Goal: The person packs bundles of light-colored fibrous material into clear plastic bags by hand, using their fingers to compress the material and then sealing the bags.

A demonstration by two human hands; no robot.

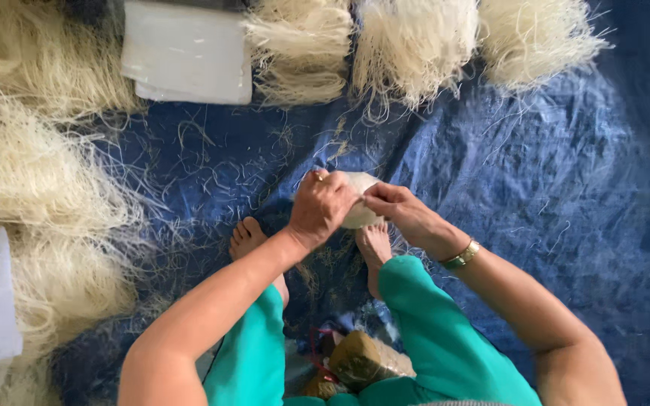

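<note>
Gripping a pale noodle bundle (356, 203) over the blue tarp's (536, 173) middle, left hand (323, 204) and right hand (399, 210) are both clenching it | bare feet (374, 244) resting beneath | noodle heaps (415, 41) lying along the far edge.

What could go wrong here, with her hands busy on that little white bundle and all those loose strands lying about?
The left hand and right hand pinch a small white bundle above bare feet; if the grip slips, it could fall and come apart. Loose strands scattered on the blue tarp might get trodden on or cling to the feet. The big fibre piles sit close enough to be snagged.
</note>
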